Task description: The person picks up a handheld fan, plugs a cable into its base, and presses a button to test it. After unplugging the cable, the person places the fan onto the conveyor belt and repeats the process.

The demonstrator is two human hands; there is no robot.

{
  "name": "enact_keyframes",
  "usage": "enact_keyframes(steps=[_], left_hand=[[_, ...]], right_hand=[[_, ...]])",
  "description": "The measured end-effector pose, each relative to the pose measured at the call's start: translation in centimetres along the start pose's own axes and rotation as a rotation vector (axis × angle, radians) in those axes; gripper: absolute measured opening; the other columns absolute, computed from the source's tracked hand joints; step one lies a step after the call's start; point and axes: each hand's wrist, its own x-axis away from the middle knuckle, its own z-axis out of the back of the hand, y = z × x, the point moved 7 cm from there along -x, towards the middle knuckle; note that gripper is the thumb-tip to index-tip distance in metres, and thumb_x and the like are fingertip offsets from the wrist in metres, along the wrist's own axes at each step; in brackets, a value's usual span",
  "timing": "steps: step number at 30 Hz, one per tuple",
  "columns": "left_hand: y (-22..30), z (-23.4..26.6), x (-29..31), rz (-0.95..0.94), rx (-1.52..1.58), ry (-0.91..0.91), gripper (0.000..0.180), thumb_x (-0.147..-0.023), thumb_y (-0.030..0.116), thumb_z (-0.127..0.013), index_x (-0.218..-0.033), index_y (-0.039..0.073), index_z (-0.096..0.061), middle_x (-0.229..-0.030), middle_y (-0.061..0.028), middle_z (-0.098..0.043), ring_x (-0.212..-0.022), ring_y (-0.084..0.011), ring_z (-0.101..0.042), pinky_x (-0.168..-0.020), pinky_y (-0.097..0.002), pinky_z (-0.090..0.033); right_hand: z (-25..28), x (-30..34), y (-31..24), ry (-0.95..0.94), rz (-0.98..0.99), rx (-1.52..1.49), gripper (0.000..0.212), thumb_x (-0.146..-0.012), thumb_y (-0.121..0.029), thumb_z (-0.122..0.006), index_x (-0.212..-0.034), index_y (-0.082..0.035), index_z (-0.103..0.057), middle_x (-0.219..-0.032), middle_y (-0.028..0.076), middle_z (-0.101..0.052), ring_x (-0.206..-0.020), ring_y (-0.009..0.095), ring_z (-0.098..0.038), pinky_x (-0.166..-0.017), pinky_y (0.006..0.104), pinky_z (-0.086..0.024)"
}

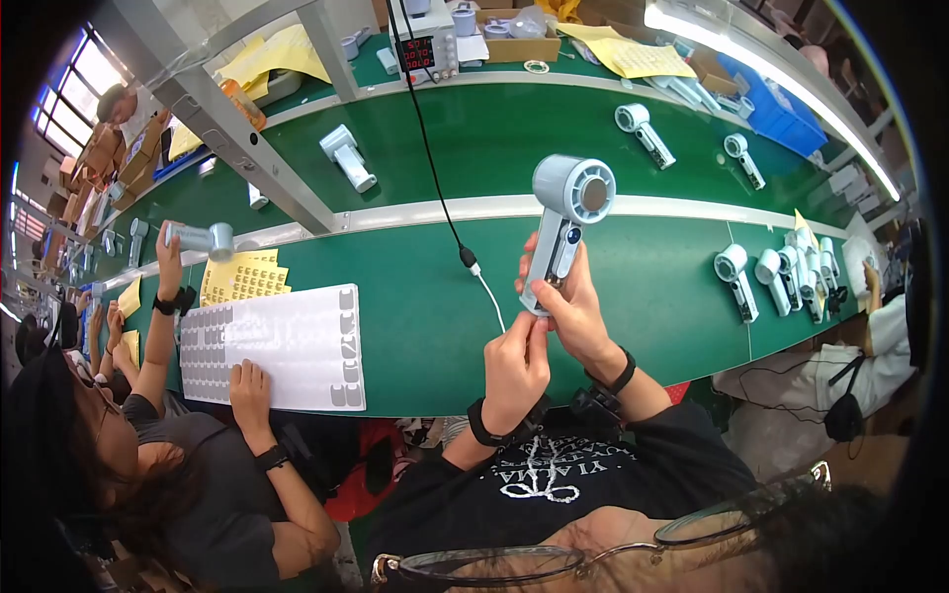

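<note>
The pale blue handheld fan [560, 232] is in front of me, lifted above the tabletop [435, 371], with its round head up and its handle leaning a little. My right fingers [557, 303] are clamped around the handle, the thumb across its front. My left fingers [514, 346] are pinched together just at the lower end of the handle, as it seems on the end of the white cable [486, 294]; the plug itself is covered, so I cannot tell if it sits inside.

If I push at a wrong angle, I think the plug could bend or scratch the socket. If my right grip becomes loose, the heavy-looking head could tip the fan out. The cable comes from a black connector [468, 257] on a black cord [428, 138] that hangs from above; a pull to my side could make it tight and take the plug away.

This cord stands in the way to my front left. Farther right, one fan [735, 277] lies near a group of others [794, 269]. On my left, a white sheet [282, 346] and the co-worker's arm [156, 346] limit my space.
</note>
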Motion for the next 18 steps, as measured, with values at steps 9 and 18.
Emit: enact_keyframes(steps=[9,18], left_hand=[[-1.3,-0.1,0.2,0.146,0.193,-0.109,0.013,-0.095,0.005,-0.052,-0.086,-0.003,-0.057,-0.060,-0.0080,-0.056,-0.049,-0.0138,-0.052,-0.047,-0.0290,-0.038],[-1.3,-0.5,0.3,0.140,0.274,-0.229,0.013,-0.095,0.005,-0.053,-0.088,-0.004,-0.059,-0.065,-0.0038,-0.062,-0.052,-0.0061,-0.051,-0.047,-0.0220,-0.037]], right_hand=[[0.1,0.2,-0.3,0.015,-0.048,0.034,0.061,-0.086,0.004,-0.052,-0.137,-0.005,-0.019,-0.124,0.010,-0.042,-0.100,0.016,-0.051,-0.084,0.0301,-0.049],[0.2,0.9,-1.4,0.032,0.000,0.135,0.057,-0.085,0.001,-0.053,-0.134,-0.004,-0.025,-0.117,0.011,-0.045,-0.095,0.017,-0.054,-0.082,0.0308,-0.048]])
